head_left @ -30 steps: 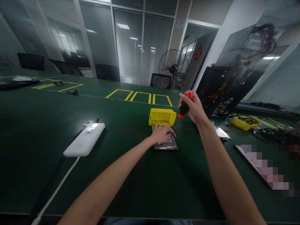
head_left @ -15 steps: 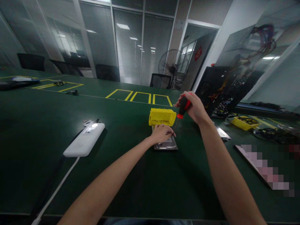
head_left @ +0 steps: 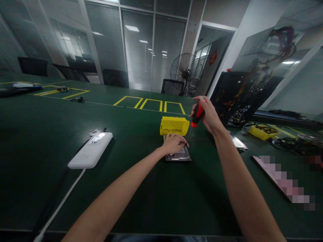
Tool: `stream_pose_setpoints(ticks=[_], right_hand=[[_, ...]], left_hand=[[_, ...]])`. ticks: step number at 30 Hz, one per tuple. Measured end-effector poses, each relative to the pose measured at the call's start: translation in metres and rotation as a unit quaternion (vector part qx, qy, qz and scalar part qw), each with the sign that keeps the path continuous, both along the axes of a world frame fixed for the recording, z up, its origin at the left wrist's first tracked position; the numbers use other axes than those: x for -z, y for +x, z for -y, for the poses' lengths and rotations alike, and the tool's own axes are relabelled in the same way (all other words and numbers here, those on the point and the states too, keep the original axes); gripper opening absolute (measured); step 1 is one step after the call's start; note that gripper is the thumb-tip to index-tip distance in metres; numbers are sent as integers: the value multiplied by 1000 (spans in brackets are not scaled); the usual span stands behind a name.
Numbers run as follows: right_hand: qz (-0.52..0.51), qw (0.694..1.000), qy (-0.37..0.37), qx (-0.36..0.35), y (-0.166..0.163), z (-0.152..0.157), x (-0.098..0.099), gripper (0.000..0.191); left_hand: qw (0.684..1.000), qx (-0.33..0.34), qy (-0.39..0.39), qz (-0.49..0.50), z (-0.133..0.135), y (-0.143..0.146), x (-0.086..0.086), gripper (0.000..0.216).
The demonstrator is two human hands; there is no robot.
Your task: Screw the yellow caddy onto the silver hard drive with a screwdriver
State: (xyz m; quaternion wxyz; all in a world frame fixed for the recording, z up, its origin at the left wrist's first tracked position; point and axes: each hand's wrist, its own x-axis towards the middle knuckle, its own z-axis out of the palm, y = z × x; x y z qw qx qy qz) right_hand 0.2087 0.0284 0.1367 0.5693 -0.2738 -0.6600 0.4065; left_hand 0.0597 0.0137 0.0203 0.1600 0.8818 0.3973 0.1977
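Observation:
My right hand [head_left: 207, 112] is closed round the black and red handle of a screwdriver [head_left: 197, 114], which leans with its thin shaft pointing down and left. The shaft ends by the fingertips of my left hand [head_left: 174, 144]. That hand lies over a silver hard drive [head_left: 183, 156] on the green table, its fingers curled at the drive's right side. They hide the screwdriver's tip and much of the drive. Right behind the drive, a small yellow bin [head_left: 174, 125] faces me with its open side, and small dark bits lie inside it.
A white power bank [head_left: 91, 150] with a white cable lies to the left. To the right are another silver drive [head_left: 239, 143], a pixelated flat object [head_left: 280, 178], a yellow bin of parts [head_left: 263, 132] and dark cables [head_left: 287, 144]. An opened computer case [head_left: 242, 97] stands behind them.
The screwdriver handle has turned a little in my right hand, showing more red, and the fingers have shifted round it. My left hand and the hard drive stay in place.

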Motion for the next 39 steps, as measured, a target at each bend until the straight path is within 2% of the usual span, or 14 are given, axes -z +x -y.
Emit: stream_pose_setpoints(ticks=[4,11,23,27,34,39], right_hand=[[-7,1000,-5,-9,2,-3,1,28],[-22,999,7,36,3,-6,2,22],[-27,999,-10,44,1,-7,4,29],[-32,999,-17,28,2,-9,6,29],[-7,998,23,57,1,-8,5,31],[15,999,29,38,-1,-5,4,31]], left_hand=[[1000,-3,3,9,0,0,0,26],[1000,-5,4,4,2,1,-2,27],[1000,-6,2,-15,3,0,-4,28],[1000,-5,0,-19,3,0,-4,27],[1000,-11,-1,-21,2,2,-4,28],[1000,-15,-8,-8,4,2,-6,28]])
